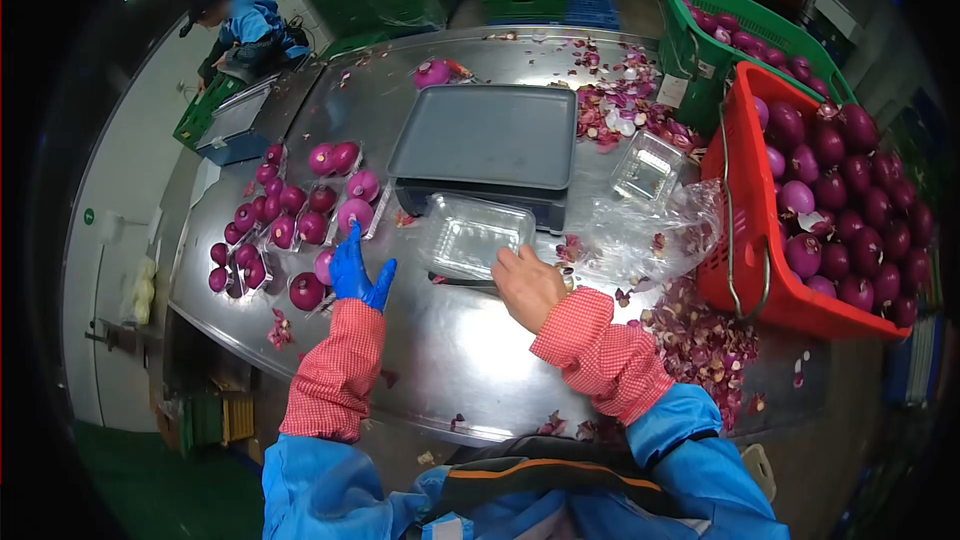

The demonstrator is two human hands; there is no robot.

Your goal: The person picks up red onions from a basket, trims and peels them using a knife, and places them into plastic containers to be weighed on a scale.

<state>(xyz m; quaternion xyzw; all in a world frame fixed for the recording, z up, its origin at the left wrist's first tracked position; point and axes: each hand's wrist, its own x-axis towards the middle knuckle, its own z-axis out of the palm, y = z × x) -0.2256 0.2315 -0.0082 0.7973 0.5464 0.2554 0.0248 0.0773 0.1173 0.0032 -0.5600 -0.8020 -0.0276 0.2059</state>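
My left hand (358, 272), in a blue glove, has its fingers stretched out and the thumb apart. Its fingertips reach the lower side of a red onion (355, 213) at the right end of a packed group. Another red onion (307, 290) lies just left of that hand. My bare right hand (528, 285) has its fingers bent over the near right corner of a clear plastic tray (478, 237), gripping it. No onion shows inside this tray, which lies against the front of a weighing scale (483, 137) with a grey platform.
Several trays of red onions (283, 202) stand at left. Another clear tray (648, 168), crumpled plastic film (655, 230) and onion skins (700, 340) lie at right. A red basket (735, 240) and a green basket (690, 60) hold onions. A co-worker (250, 30) is at far left.
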